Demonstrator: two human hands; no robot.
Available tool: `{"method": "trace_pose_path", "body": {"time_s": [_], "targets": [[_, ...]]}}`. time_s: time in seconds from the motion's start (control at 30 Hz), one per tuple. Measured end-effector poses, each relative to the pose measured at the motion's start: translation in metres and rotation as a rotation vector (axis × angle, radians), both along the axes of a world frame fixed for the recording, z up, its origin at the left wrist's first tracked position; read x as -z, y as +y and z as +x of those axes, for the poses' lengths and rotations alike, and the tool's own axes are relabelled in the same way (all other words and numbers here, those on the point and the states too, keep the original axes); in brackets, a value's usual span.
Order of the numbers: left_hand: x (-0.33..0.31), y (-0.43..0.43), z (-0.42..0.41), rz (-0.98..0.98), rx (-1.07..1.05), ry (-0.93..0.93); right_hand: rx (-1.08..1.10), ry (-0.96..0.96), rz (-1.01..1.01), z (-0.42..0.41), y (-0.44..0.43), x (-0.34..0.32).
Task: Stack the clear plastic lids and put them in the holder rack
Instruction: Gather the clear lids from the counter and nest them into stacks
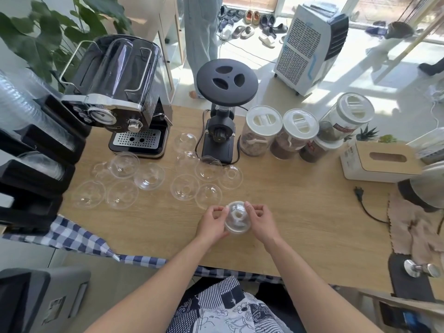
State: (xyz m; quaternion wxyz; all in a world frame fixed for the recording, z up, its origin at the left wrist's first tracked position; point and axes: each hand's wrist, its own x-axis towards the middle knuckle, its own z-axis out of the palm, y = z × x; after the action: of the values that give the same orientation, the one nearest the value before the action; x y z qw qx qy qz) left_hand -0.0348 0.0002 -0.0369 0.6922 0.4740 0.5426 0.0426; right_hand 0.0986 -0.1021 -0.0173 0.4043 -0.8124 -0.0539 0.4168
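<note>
A small stack of clear dome lids (236, 218) is held above the wooden table (300, 212), its hole facing up. My left hand (212, 224) grips its left side and my right hand (260, 222) grips its right side. Several more clear dome lids lie loose on the table beyond my hands, for example one lid (208, 196) just ahead, another (149, 176) further left and a third (88, 193) near the table's left end. The black holder rack (36, 169) stands at the far left, with clear stacks in its slots.
An espresso machine (120, 97) and a black grinder (219, 131) stand behind the lids. Three lidded jars (298, 135) and a tissue box (379, 162) are to the right, then a power plug (358, 189) and a cloth (413, 227). A checked cloth (77, 234) hangs at the left edge.
</note>
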Motion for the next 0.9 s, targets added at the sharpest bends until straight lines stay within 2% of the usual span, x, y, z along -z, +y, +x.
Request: {"method": "trace_pose_path", "body": {"time_s": [0.17,0.3,0.37,0.43,0.5,0.57,0.7,0.8,0.9], "targets": [[-0.003,-0.005,0.019,0.004,0.015,-0.001,0.003,-0.089,-0.033,0.016,0.002,-0.004],[-0.01,-0.001,0.023,0.058,0.117,0.045,-0.011,-0.146,-0.069,0.038,0.001,-0.005],[-0.014,0.008,0.015,0.2,0.137,0.091,-0.037,-0.184,-0.073,0.05,0.004,-0.007],[-0.016,0.022,0.002,0.476,0.126,0.146,-0.125,-0.272,-0.089,0.058,0.014,-0.011],[-0.017,0.039,-0.014,0.758,0.148,0.226,-0.273,-0.38,-0.116,0.062,0.028,-0.015],[-0.012,0.06,-0.032,0.943,0.263,0.33,-0.438,-0.491,-0.151,0.063,0.046,-0.02],[0.0,0.085,-0.06,1.075,0.577,0.586,-0.701,-0.578,-0.204,0.06,0.086,-0.021],[0.005,0.083,-0.077,1.118,0.606,0.635,-0.806,-0.572,-0.284,0.056,0.11,-0.015],[0.006,0.076,-0.091,1.164,0.557,0.601,-0.827,-0.541,-0.34,0.049,0.122,-0.008]]}}
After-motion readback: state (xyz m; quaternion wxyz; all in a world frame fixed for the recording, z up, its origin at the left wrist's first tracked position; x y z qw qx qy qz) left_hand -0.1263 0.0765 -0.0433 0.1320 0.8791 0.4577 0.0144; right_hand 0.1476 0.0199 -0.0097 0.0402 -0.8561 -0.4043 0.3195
